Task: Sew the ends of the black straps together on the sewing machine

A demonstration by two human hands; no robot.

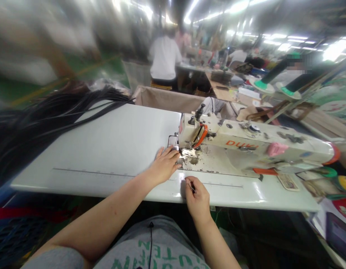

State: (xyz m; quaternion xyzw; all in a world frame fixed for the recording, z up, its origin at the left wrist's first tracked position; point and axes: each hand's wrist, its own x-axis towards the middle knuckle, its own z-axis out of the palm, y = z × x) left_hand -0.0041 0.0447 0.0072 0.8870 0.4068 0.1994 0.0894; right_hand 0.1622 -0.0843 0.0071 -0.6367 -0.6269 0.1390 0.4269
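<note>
A white industrial sewing machine [243,140] with orange lettering stands on a white sewing table [128,142]. My left hand [166,164] lies with fingers spread beside the machine's metal needle plate [189,152], its fingertips at the plate's left edge. Closer to the table's front edge, my right hand [198,196] is closed around a thin shiny metal tool [192,186]. Most of that tool is hidden by the fingers, so its kind is unclear. Loose dark bits lie scattered on the machine bed around the needle plate.
Long black strips [58,112] are heaped over the table's left end. A printed ruler scale [97,172] runs along the front. Thread cones [287,89] stand at the right rear, and a dark phone-like device [338,231] lies at the far right. Behind, a person in white [164,58] sits facing away.
</note>
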